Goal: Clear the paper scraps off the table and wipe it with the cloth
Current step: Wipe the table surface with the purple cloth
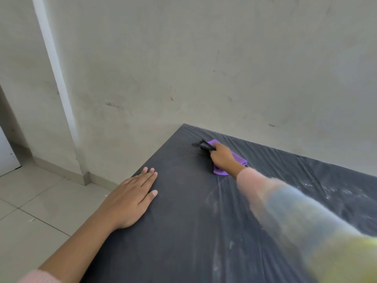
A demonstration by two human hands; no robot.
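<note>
A table [183, 221] covered in wrinkled dark plastic sheeting fills the lower right of the head view. Near its far left corner lies a purple cloth [237, 159], and my right hand [223, 158] presses down on it with the arm stretched out. A small black object [202, 145] sticks out from under the fingers beside the cloth; I cannot tell what it is. My left hand [132, 199] lies flat, palm down, on the table's left edge, holding nothing. White dusty smears [318, 187] mark the sheeting at the right. No larger paper scraps show on the table.
A stained pale wall [204, 68] runs right behind the table's far edge. Left of the table is a pale tiled floor [40, 201] with a small white scrap [31, 220] on it. A wall corner and skirting [85, 178] stand near the table's left corner.
</note>
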